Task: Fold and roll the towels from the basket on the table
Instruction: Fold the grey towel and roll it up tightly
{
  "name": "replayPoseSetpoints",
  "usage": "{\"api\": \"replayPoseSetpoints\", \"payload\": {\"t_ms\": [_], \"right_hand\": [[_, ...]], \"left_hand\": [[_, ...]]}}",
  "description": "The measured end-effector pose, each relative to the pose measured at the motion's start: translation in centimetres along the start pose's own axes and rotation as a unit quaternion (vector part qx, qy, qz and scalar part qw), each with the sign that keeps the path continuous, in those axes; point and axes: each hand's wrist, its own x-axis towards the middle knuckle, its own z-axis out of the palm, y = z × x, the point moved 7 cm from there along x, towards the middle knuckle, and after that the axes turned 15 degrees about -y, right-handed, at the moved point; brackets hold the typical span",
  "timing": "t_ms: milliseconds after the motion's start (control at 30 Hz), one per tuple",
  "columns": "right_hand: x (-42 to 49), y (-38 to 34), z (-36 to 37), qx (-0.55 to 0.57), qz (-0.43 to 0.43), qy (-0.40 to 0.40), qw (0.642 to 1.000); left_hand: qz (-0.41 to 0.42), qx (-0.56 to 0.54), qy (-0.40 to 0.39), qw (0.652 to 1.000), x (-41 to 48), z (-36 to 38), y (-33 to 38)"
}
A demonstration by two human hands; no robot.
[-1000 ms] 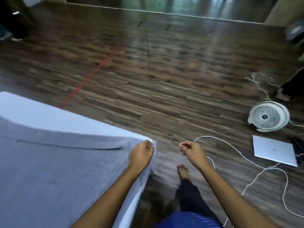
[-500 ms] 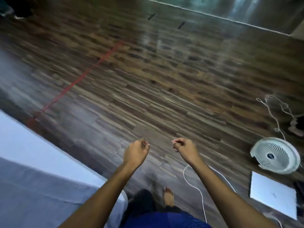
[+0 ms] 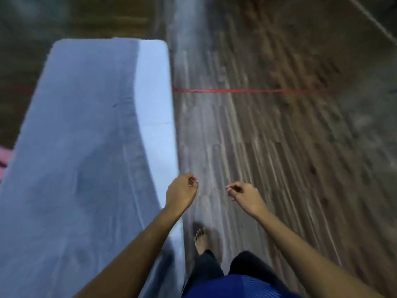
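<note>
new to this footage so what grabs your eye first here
The big grey towel spread over the white table fills the left side. In the lower middle, the left hand and right hand are held out beside the table, fingers curled, holding nothing. A red line crosses the wood floor from the table's right edge.

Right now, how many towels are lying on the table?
1: a grey towel spread flat over most of the white table. A blurred pink thing beside the table's left edge could be another.
</note>
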Motion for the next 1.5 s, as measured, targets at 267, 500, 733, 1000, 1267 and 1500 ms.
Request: {"api": "replayPoseSetpoints", "payload": {"t_ms": [267, 500, 733, 1000, 1267, 1500], "right_hand": [[8.6, -13.9, 8.5, -0.156, -0.126, -0.206, 0.958], [12.6, -21.9, 15.8, -0.400, -0.267, -0.295, 0.826], [15.7, -25.2, 20.5, -0.597, -0.436, -0.363, 0.568], [18.3, -24.9, 20.5, -0.663, -0.506, -0.359, 0.419], [18.1, -23.5, 15.6, -0.594, -0.573, -0.294, 0.482], [18.2, -19.0, 14.0, -0.614, -0.531, -0.350, 0.468]], "left_hand": [[-0.177, -0.130, 0.186, 0.958, -5.5, -4.8, -12.9], [-0.290, -0.214, 0.290, 0.886, -8.6, -1.6, -15.5], [-0.404, -0.291, 0.349, 0.794, -8.0, 3.2, -14.0], [-0.449, -0.228, 0.418, 0.756, -8.2, 6.1, -10.1], [-0.463, -0.010, 0.373, 0.804, -7.7, 7.9, -6.6], [-0.447, -0.060, 0.388, 0.804, -8.1, 9.3, -7.1]]}}
